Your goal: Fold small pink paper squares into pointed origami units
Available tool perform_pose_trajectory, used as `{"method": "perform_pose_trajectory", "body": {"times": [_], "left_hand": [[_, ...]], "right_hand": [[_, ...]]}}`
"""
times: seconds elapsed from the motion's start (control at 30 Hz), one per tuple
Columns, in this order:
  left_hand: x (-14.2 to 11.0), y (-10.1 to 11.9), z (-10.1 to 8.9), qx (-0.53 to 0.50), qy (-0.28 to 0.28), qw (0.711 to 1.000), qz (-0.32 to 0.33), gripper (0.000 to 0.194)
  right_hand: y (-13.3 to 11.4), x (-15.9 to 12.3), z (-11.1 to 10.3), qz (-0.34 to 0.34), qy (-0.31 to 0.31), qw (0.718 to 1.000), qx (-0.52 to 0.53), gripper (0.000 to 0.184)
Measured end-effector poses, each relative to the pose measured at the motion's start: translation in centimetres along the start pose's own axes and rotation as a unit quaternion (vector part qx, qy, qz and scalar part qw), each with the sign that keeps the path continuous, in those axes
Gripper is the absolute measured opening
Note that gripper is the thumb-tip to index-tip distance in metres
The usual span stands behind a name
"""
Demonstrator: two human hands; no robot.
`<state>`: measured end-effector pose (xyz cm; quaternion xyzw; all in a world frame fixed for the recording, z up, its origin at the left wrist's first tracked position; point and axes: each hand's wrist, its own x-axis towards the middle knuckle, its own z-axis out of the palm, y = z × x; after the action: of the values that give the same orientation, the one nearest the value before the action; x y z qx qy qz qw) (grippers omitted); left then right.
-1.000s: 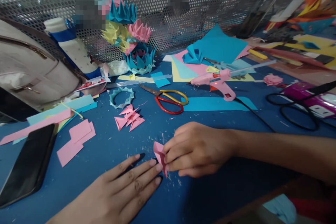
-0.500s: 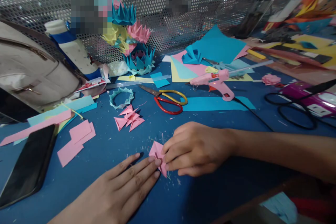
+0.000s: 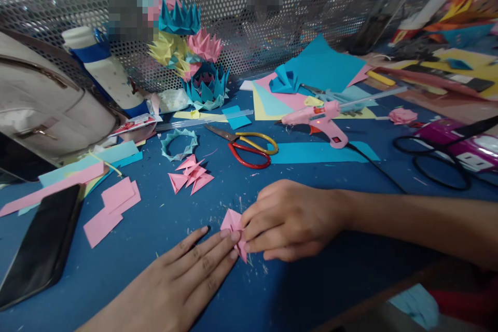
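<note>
A small folded pink paper piece [image 3: 232, 224] lies on the blue table [image 3: 163, 218] between my two hands. My right hand [image 3: 290, 218] has its fingers curled and pinches the piece's right side. My left hand [image 3: 187, 280] lies flat with fingers stretched out, and their tips press on the piece's left edge. Several folded pink points [image 3: 190, 176] lie further back, beside a pale blue paper ring [image 3: 179, 144].
Red-and-yellow scissors [image 3: 249, 148] and a pink glue gun [image 3: 322, 119] lie behind my hands. A black phone [image 3: 39, 246] and pink paper slips [image 3: 111, 207] are at the left. Stacked paper flowers [image 3: 194, 62], a white bottle [image 3: 105, 72], a bag [image 3: 42, 98] and black scissors [image 3: 439, 166] stand around.
The pink piece has gone from standing on edge to lying flatter. My left fingertips slid slightly onto it. My right hand hardly moved.
</note>
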<state>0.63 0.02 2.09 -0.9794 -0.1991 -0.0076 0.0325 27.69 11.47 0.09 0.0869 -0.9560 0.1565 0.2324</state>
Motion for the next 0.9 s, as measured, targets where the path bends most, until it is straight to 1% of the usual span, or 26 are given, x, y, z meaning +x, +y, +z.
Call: {"method": "perform_pose_trajectory", "body": {"times": [0.17,0.27,0.43,0.5,0.6,0.63,0.7,0.73,0.77,0.8,0.83,0.9], "left_hand": [[0.0,0.3,-0.1,-0.016,0.010,0.999,-0.029,0.080],[-0.2,0.5,0.0,-0.019,0.013,0.999,-0.043,0.083],[-0.5,0.6,0.3,-0.023,0.012,0.999,-0.046,0.086],[-0.4,0.5,0.6,-0.009,0.024,0.999,-0.039,0.086],[-0.2,0.4,0.9,0.027,0.060,0.998,-0.025,0.088],[-0.1,0.4,1.0,0.032,0.056,0.998,-0.022,0.086],[0.0,0.5,1.0,0.032,0.004,0.999,-0.024,0.080],[0.0,0.5,1.0,0.052,0.013,0.998,-0.025,0.066],[0.0,0.6,1.0,0.072,0.058,0.995,-0.021,0.056],[0.0,0.7,1.1,0.086,0.058,0.994,-0.023,0.053],[0.0,0.8,1.1,0.092,0.021,0.995,-0.024,0.053],[-0.1,1.1,1.3,0.094,0.075,0.992,-0.028,0.056]], "right_hand": [[0.0,0.0,0.0,0.000,-0.007,1.000,-0.013,0.029],[0.0,0.0,0.0,0.002,-0.018,1.000,-0.012,0.028],[0.0,0.0,-0.1,0.002,-0.016,1.000,-0.009,0.029],[0.0,0.0,0.0,0.002,-0.011,1.000,-0.005,0.029],[0.0,0.0,0.0,0.000,-0.006,1.000,-0.002,0.028],[0.0,0.0,0.0,0.000,-0.005,1.000,-0.002,0.029],[0.0,0.0,0.0,0.001,-0.005,1.000,-0.001,0.030],[0.0,0.0,0.0,0.002,-0.006,1.000,-0.002,0.030],[0.0,0.0,0.0,0.002,-0.006,1.000,-0.002,0.030],[0.0,0.0,0.0,0.003,-0.006,1.000,-0.001,0.030],[0.0,-0.1,0.0,0.002,-0.006,1.000,-0.001,0.030],[0.0,-0.1,0.0,-0.001,-0.004,1.000,0.001,0.029]]}}
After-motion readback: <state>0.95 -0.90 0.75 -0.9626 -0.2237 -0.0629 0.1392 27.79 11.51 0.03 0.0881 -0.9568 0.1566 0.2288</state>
